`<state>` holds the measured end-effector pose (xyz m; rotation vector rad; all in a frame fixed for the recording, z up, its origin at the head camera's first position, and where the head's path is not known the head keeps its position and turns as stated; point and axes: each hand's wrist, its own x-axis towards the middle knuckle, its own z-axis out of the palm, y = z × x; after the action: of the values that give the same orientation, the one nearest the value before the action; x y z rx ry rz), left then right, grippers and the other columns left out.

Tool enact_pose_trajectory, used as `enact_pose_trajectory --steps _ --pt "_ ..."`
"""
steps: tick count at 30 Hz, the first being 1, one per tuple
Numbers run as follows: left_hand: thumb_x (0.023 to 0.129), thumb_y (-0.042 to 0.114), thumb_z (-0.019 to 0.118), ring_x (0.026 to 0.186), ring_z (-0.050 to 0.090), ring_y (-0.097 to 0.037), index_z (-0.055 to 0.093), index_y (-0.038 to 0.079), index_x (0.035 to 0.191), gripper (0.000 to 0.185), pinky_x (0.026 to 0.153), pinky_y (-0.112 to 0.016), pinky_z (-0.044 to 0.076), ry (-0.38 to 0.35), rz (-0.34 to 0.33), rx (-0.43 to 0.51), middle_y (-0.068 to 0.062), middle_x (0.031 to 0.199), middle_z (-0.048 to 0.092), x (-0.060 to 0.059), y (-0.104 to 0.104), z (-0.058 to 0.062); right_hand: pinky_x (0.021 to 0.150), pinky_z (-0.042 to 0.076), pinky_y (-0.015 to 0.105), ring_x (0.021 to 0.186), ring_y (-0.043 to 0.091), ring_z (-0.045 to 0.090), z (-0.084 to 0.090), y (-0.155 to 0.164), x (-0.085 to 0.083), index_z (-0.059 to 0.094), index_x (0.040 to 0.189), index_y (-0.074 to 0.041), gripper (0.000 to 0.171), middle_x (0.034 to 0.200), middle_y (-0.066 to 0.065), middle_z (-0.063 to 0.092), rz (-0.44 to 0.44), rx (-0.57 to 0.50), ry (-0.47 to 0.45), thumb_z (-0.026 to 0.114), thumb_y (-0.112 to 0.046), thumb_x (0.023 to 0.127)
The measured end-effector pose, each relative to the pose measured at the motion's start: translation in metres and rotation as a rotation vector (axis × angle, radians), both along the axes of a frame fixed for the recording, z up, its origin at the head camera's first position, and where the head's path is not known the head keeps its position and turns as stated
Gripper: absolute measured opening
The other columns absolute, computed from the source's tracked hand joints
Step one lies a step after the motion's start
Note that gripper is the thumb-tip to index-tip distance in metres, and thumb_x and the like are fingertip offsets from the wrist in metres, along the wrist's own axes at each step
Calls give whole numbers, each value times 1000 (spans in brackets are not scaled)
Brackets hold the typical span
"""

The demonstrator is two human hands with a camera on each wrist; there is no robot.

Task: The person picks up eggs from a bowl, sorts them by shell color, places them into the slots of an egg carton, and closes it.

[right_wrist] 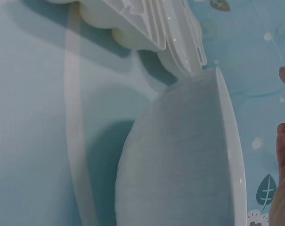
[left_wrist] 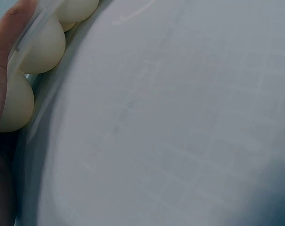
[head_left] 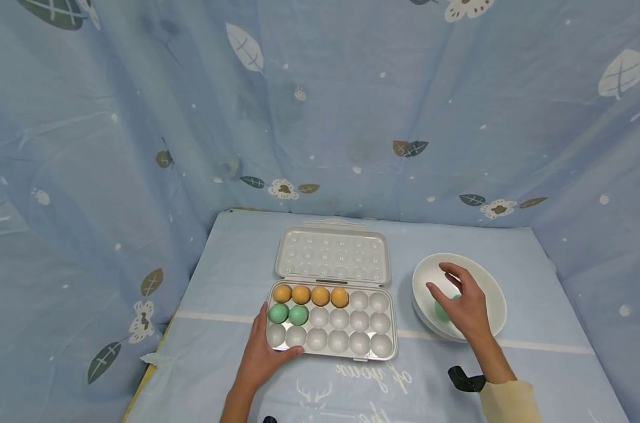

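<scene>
An egg carton (head_left: 346, 348) with its lid (head_left: 333, 255) folded back stands in the middle of the table. Several orange eggs (head_left: 320, 295) fill part of its back row, and two green eggs (head_left: 298, 315) sit at the left of the middle row. My left hand (head_left: 263, 352) grips the carton's front left corner, thumb along the front edge and fingers at the left side. Over the white bowl (head_left: 486, 288) at the right, my right hand (head_left: 465, 302) hovers with thumb and fingers apart and nothing between them. Green eggs (head_left: 441, 311) in the bowl are partly hidden below it.
A light blue cloth (head_left: 214, 264) with a pale stripe covers the table. Patterned curtains (head_left: 346, 117) rise behind it and on both sides. A black strap-like piece (head_left: 465, 379) shows by the right wrist.
</scene>
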<state>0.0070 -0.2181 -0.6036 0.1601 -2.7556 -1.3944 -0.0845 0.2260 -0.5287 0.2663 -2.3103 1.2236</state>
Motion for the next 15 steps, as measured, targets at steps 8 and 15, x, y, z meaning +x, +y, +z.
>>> enact_pose_trajectory --steps 8,15 --pt "56 64 95 146 40 -37 14 11 166 146 118 -57 35 15 -1 -4 -18 161 34 0 1 0 101 40 4 119 -1 58 -10 15 6 61 131 3 61 127 18 65 -33 43 -77 88 4 76" --pt "57 63 96 146 41 -35 14 12 166 145 118 -57 35 12 2 0 -16 161 35 0 0 0 99 35 -1 119 -6 53 -17 25 9 59 134 1 63 131 17 64 -72 92 -152 88 -1 78"
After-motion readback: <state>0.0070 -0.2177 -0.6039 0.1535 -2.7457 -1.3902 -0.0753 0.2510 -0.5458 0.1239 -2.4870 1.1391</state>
